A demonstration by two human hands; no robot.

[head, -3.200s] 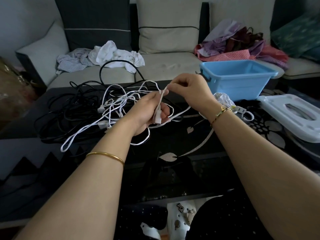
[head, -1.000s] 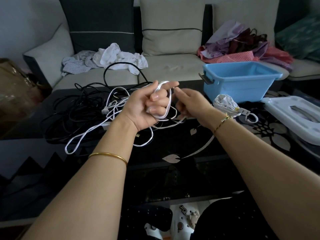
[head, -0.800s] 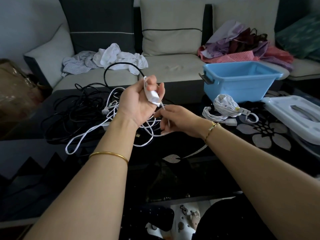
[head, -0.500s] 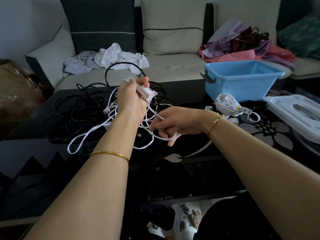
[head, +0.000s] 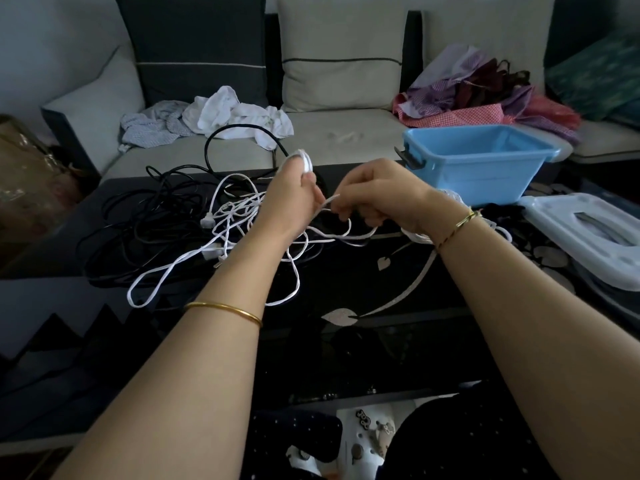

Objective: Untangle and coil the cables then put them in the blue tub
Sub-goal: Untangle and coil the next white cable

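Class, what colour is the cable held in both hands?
The cable is white; head view.

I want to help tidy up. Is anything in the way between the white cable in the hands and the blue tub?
Nothing visible blocks the way. The white cable, held by the left hand and right hand, is near the blue tub, whose top is open. Its tail runs into the tangle on the table.

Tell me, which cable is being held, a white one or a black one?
The white cable: the left grip holds its loops and the right grip pinches its strand. The black cables lie untouched on the table.
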